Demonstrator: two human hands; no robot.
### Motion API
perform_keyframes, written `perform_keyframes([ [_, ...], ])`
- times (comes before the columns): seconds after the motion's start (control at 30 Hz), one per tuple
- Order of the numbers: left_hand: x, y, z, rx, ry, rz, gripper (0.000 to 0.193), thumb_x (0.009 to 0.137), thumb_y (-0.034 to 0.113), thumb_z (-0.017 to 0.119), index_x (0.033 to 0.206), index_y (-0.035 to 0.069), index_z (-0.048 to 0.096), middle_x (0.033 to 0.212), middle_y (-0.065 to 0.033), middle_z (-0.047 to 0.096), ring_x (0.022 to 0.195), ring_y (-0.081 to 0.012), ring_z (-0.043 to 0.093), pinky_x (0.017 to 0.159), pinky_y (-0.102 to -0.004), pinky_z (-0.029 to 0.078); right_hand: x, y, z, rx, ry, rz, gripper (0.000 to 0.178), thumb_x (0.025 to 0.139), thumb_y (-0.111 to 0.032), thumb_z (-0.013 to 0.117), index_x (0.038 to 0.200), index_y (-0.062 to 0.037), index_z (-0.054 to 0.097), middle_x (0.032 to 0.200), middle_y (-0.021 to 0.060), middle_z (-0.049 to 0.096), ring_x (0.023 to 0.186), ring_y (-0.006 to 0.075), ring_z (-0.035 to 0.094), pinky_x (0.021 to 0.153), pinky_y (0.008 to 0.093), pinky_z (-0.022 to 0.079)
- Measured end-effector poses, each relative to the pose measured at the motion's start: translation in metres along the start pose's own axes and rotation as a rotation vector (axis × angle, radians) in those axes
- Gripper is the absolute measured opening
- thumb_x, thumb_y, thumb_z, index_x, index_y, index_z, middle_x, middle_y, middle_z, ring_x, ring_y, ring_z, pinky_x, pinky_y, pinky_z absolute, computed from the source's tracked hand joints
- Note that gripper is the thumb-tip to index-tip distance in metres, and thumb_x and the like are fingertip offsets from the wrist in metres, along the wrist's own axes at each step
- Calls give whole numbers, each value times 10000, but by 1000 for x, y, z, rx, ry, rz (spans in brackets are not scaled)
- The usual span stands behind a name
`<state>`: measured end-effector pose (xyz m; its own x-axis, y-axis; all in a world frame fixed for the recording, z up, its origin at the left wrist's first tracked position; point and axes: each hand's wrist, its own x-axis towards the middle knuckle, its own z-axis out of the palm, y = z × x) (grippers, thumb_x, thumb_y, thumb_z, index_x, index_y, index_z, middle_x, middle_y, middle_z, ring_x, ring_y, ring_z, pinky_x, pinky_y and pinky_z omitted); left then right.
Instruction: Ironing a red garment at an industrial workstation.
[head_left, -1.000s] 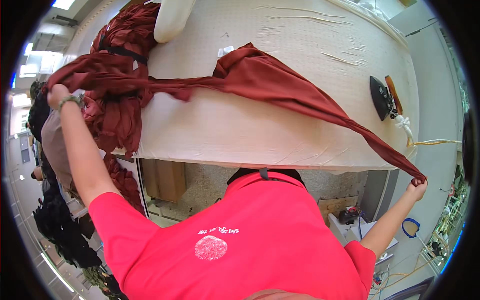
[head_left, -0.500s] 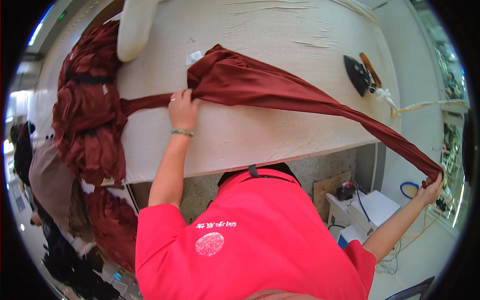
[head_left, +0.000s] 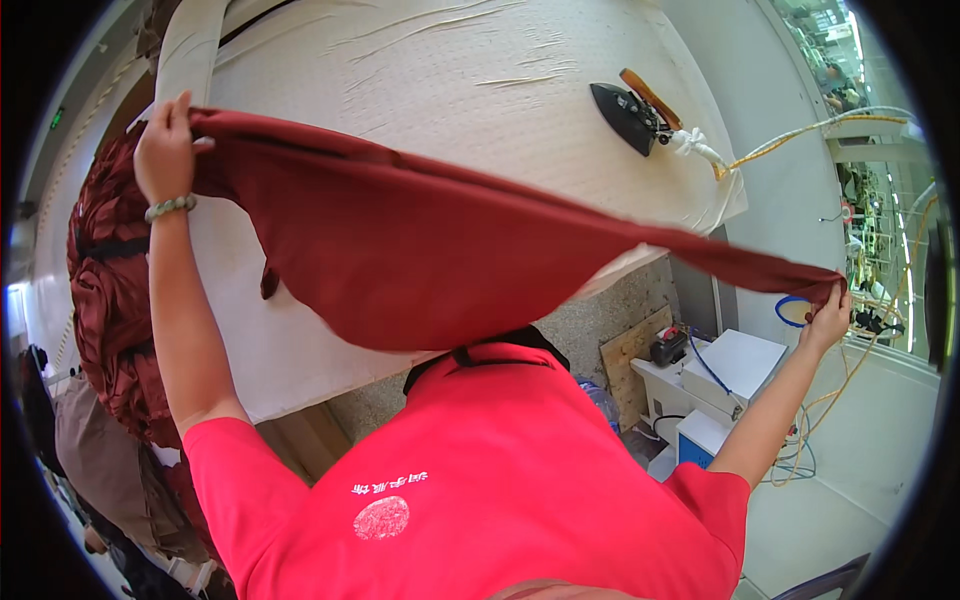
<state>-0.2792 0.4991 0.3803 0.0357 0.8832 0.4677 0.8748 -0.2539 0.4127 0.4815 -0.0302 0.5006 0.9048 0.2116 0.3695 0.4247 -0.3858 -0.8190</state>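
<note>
Table [head_left: 450,110]: cream cloth cover, creased toward the far side, smoother near the front; front edge runs at a slant. Iron [head_left: 628,118] on it, far right, black body, brown handle; white-wrapped cord [head_left: 705,150] leads off over the right edge. Long cream pad [head_left: 190,50] at far left. Dark red heap [head_left: 110,290] at left end, black band [head_left: 115,248] around it; contact with tabletop hidden. Middle blocked by raised red cloth [head_left: 370,250].
</note>
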Motion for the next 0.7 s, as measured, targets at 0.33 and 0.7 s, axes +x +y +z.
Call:
perform_keyframes([
  [0.33, -63, -62, -28, 296, 69, -118, 467, 1030, 494, 530, 888, 75, 681, 830, -200, 675, 802, -438, 652, 674, -514, 502, 26, 7, 68, 67, -132, -45, 235, 1025, -216, 637, 1194, -77, 724, 964, 2, 715, 720, 38, 578, 562, 201, 445],
  [0.7, -291, 114, 64, 16, -255, -568, 382, 973, 400, 684, 1013, 20, 694, 939, -116, 704, 864, -251, 689, 736, -400, 540, 24, 76, 339, -644, -775, -893, 534, 945, -281, 682, 1416, -67, 550, 1339, 173, 621, 1227, 370, 591, 1017, 433, 476],
])
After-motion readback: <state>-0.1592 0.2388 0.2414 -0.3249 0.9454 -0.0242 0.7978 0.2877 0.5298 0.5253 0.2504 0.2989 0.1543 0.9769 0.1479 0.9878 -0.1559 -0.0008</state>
